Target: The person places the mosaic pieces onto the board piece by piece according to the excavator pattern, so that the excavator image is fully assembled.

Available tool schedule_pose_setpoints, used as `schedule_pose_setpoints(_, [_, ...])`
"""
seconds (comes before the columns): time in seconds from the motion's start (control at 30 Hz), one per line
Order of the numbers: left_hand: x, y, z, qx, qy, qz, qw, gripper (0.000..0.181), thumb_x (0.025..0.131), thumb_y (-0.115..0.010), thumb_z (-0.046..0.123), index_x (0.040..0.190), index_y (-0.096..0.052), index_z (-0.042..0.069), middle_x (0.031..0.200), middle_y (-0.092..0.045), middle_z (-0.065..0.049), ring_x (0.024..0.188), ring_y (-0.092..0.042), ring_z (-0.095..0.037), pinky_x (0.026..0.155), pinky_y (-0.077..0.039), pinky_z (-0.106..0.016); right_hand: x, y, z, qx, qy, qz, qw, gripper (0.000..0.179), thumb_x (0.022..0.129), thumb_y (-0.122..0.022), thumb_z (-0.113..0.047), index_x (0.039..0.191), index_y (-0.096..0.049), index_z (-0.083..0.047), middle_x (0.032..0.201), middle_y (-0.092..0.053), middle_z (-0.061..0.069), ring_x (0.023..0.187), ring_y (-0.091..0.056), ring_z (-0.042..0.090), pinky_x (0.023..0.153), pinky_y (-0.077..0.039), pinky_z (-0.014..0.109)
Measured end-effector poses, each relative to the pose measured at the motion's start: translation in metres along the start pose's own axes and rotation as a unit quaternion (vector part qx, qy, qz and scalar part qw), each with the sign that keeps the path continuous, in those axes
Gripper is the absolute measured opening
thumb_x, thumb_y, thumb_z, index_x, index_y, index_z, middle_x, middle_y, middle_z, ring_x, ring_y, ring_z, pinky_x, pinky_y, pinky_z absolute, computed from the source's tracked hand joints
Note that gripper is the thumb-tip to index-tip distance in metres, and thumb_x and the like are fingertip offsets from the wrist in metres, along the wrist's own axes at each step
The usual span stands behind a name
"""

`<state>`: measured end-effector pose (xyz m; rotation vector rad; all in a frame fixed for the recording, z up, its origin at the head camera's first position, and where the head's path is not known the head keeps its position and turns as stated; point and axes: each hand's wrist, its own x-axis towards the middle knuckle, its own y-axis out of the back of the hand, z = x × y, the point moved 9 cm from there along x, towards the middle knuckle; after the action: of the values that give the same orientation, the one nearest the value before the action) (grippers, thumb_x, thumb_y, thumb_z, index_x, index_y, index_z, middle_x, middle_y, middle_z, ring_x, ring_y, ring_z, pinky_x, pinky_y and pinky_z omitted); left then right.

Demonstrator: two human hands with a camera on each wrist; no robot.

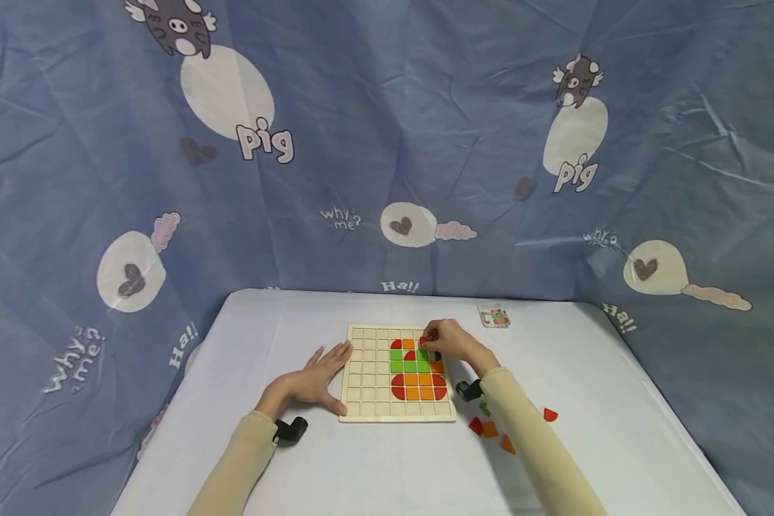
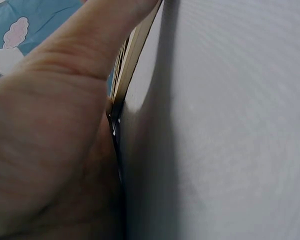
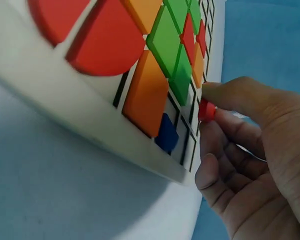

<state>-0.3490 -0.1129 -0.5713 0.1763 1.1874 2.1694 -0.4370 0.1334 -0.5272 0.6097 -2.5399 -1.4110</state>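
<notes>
A pale wooden grid board (image 1: pixel 369 376) lies on the white table, its right half partly filled with red, orange and green tiles. My left hand (image 1: pixel 312 380) rests spread at the board's left edge, with thumb and fingertips against the frame. Over the upper right of the board, my right hand (image 1: pixel 451 340) pinches a small red tile (image 3: pixel 207 110) between thumb and fingers. Close below that grip sit a green tile (image 3: pixel 180 82) and an orange tile (image 3: pixel 146 95). A dark blue tile (image 3: pixel 166 134) lies beside the orange one, near the board's right edge.
Right of the board are loose tiles: a red one (image 1: pixel 550 415), an orange square (image 1: pixel 489 429), another orange piece (image 1: pixel 507 444) and a green piece (image 1: pixel 485 406) partly behind the right forearm. A colourful printed card (image 1: pixel 494 316) lies at the back right. Blue patterned cloth (image 1: pixel 335 143) hangs around the table.
</notes>
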Motion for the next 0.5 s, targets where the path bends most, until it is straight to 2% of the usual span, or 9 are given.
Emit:
schedule_pose_setpoints(0.27, [0.0009,-0.0019,-0.0007,-0.001,0.009,-0.001,1.0000,0.135,0.060,-0.084,0.058,0.155,-0.004,0.005,0.164,0.004,-0.010,0.151,0.005,-0.028,0.120,0.011,-0.053,0.0046,-0.0042,0.0039,0.009,-0.006,-0.015,0.9998,0.007,0.085,-0.074,-0.017,0.089,-0.072,-0.013,0.083,-0.071,-0.002,0.072,-0.061,0.007,0.066,-0.053,0.024])
schedule_pose_setpoints(0.5, [0.0013,-0.0020,-0.0025,0.006,0.006,-0.001,1.0000,0.135,0.060,-0.083,0.059,0.155,-0.003,0.005,0.164,0.005,-0.010,0.151,0.005,-0.028,0.120,0.011,-0.052,0.0064,-0.0039,0.0033,0.007,-0.007,-0.024,0.9997,0.005,0.085,-0.074,-0.018,0.088,-0.075,-0.014,0.086,-0.072,-0.004,0.074,-0.059,0.008,0.067,-0.051,0.025])
